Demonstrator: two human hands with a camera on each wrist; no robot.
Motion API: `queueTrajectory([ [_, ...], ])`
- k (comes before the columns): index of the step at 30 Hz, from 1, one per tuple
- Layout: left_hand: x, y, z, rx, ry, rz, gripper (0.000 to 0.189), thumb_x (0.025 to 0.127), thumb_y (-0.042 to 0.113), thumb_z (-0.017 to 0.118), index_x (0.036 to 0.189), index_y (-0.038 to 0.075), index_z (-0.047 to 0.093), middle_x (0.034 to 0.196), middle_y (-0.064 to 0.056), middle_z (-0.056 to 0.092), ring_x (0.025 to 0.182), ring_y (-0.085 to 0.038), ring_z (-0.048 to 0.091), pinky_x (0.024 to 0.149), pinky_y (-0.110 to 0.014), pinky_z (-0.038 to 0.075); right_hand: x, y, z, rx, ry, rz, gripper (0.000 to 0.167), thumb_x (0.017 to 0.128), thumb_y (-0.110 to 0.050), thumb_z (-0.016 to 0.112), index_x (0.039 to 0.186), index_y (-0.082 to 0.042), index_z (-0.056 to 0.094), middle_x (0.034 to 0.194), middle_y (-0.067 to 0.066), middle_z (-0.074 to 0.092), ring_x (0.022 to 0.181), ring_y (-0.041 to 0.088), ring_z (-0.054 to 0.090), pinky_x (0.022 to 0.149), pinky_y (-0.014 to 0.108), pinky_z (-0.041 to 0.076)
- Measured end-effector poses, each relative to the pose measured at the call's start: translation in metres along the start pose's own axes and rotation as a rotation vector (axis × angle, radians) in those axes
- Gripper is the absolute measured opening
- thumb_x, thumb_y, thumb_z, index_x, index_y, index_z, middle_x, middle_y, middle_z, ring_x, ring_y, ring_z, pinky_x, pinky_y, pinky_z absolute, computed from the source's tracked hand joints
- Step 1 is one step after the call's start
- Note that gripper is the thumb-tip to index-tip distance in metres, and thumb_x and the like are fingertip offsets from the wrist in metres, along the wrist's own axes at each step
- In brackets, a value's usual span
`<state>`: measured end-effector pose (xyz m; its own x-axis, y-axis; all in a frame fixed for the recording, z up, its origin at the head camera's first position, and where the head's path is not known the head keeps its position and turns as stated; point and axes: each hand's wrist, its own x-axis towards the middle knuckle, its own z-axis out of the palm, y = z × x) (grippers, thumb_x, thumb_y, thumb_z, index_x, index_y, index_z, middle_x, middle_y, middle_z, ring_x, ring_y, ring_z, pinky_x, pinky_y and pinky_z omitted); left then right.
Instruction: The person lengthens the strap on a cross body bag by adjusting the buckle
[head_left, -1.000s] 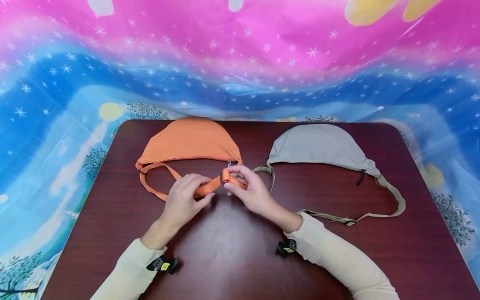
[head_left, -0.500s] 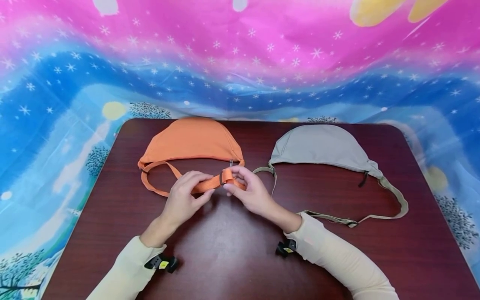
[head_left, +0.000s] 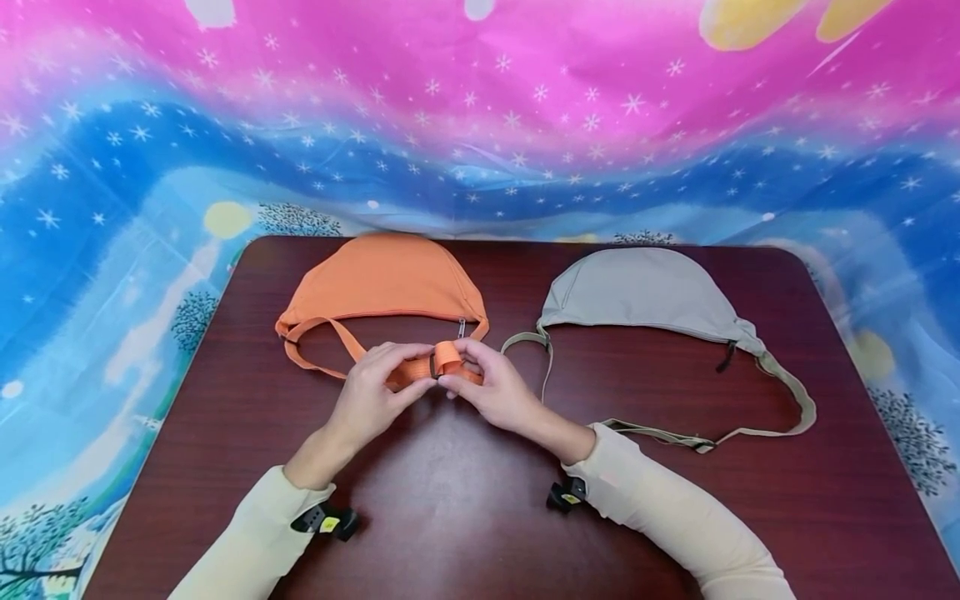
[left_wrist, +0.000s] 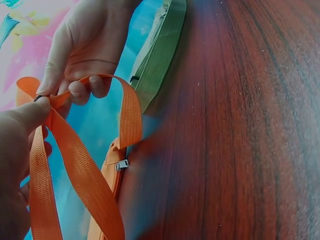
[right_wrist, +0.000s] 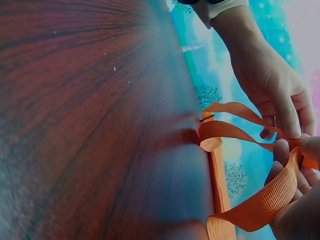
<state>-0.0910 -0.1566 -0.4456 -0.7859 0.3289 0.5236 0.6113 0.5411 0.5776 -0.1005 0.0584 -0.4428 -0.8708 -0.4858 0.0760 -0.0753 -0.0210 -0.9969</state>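
An orange bag [head_left: 382, 279] lies at the back left of the table, its orange strap [left_wrist: 82, 170] drawn up toward the person. The left hand [head_left: 363, 392] pinches the strap at the dark slider buckle [head_left: 432, 367], thumb and fingertips right at it. From the other side the right hand [head_left: 498, 387] pinches the strap too, its thumb close to the same buckle. A short loop of webbing [head_left: 448, 357] stands up out of the buckle between the hands. In the left wrist view both thumbs nearly meet there, and the strap's two lengths hang below the left hand.
A grey bag [head_left: 637, 287] lies at the back right, its olive strap [head_left: 795, 400] curving forward on the dark red table [head_left: 465, 517]. A printed cloth [head_left: 480, 108] hangs behind the table. The orange bag's zipper pull [left_wrist: 121, 164] hangs at its right end.
The right hand has shifted slightly left, closer to the left hand. The left fingertips have come onto the buckle, and the webbing loop stands taller. Both bags stay put.
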Motion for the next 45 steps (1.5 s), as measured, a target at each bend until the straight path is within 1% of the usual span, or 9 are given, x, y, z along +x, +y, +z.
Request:
queueTrajectory([
  [5, 0.000, 0.000, 0.000, -0.006, 0.000, 0.002, 0.048, 0.075, 0.013, 0.091, 0.119, 0.010, 0.072, 0.106, -0.004, 0.074, 0.093, -0.019, 0.065, 0.080, -0.037, 0.051, -0.001, 0.000, 0.000, 0.000, -0.001, -0.012, 0.036, 0.094, 0.010, 0.065, 0.128, 0.012, 0.053, 0.109, 0.024, 0.065, 0.079, 0.032, 0.068, 0.075, 0.056, 0.056],
  [12, -0.004, -0.003, -0.002, 0.014, -0.009, -0.007, 0.051, 0.074, 0.015, 0.092, 0.121, 0.010, 0.070, 0.114, -0.005, 0.073, 0.102, -0.022, 0.067, 0.088, -0.041, 0.051, 0.001, 0.001, 0.000, 0.005, -0.002, -0.014, 0.035, 0.095, 0.009, 0.064, 0.129, 0.010, 0.054, 0.109, 0.022, 0.065, 0.077, 0.020, 0.067, 0.076, 0.059, 0.055],
  [15, -0.008, -0.008, -0.005, 0.053, -0.015, -0.004, 0.053, 0.074, 0.017, 0.093, 0.121, 0.010, 0.070, 0.116, -0.005, 0.072, 0.105, -0.024, 0.066, 0.092, -0.044, 0.050, 0.001, 0.001, -0.001, 0.002, 0.014, -0.021, 0.035, 0.095, 0.009, 0.065, 0.128, 0.010, 0.055, 0.111, 0.022, 0.064, 0.076, 0.015, 0.066, 0.075, 0.059, 0.055],
  [18, -0.013, -0.013, -0.009, 0.133, -0.008, 0.024, 0.052, 0.074, 0.018, 0.093, 0.120, 0.009, 0.070, 0.113, -0.007, 0.072, 0.104, -0.026, 0.067, 0.093, -0.047, 0.049, 0.001, 0.001, -0.002, -0.001, 0.029, -0.036, 0.035, 0.095, 0.008, 0.065, 0.128, 0.010, 0.055, 0.111, 0.022, 0.064, 0.074, 0.019, 0.067, 0.074, 0.060, 0.054],
  [21, -0.019, -0.020, -0.012, 0.211, 0.018, 0.050, 0.050, 0.074, 0.016, 0.092, 0.119, 0.007, 0.071, 0.110, -0.009, 0.073, 0.099, -0.029, 0.068, 0.090, -0.048, 0.049, 0.002, 0.000, -0.003, -0.003, 0.033, -0.052, 0.034, 0.095, 0.007, 0.065, 0.127, 0.010, 0.055, 0.110, 0.022, 0.065, 0.074, 0.031, 0.067, 0.074, 0.061, 0.054],
  [24, -0.022, -0.024, -0.014, 0.240, 0.045, 0.051, 0.044, 0.076, 0.015, 0.091, 0.116, 0.007, 0.073, 0.106, -0.008, 0.073, 0.096, -0.029, 0.067, 0.085, -0.047, 0.048, 0.003, -0.002, -0.003, -0.003, 0.034, -0.060, 0.034, 0.095, 0.007, 0.065, 0.127, 0.009, 0.055, 0.109, 0.022, 0.065, 0.075, 0.038, 0.067, 0.074, 0.060, 0.054],
  [35, -0.020, -0.026, -0.008, 0.252, 0.048, 0.057, 0.045, 0.075, 0.019, 0.091, 0.115, 0.008, 0.073, 0.105, -0.007, 0.073, 0.093, -0.029, 0.068, 0.080, -0.046, 0.048, 0.004, -0.002, -0.002, -0.002, 0.040, -0.057, 0.035, 0.095, 0.007, 0.065, 0.128, 0.010, 0.055, 0.110, 0.023, 0.065, 0.075, 0.026, 0.068, 0.073, 0.054, 0.057],
  [39, -0.019, -0.027, -0.005, 0.260, 0.058, 0.056, 0.042, 0.075, 0.016, 0.089, 0.113, 0.008, 0.073, 0.103, -0.007, 0.074, 0.090, -0.029, 0.068, 0.079, -0.047, 0.049, 0.004, -0.003, -0.003, 0.003, 0.046, -0.048, 0.035, 0.095, 0.008, 0.065, 0.128, 0.010, 0.055, 0.111, 0.024, 0.065, 0.075, 0.023, 0.067, 0.074, 0.056, 0.056],
  [45, -0.017, -0.026, -0.006, 0.216, 0.034, 0.038, 0.040, 0.077, 0.015, 0.090, 0.113, 0.008, 0.074, 0.104, -0.008, 0.074, 0.093, -0.029, 0.068, 0.086, -0.047, 0.050, 0.004, -0.002, -0.003, 0.004, 0.048, -0.039, 0.036, 0.094, 0.008, 0.066, 0.128, 0.011, 0.054, 0.111, 0.025, 0.065, 0.076, 0.031, 0.068, 0.074, 0.059, 0.055],
])
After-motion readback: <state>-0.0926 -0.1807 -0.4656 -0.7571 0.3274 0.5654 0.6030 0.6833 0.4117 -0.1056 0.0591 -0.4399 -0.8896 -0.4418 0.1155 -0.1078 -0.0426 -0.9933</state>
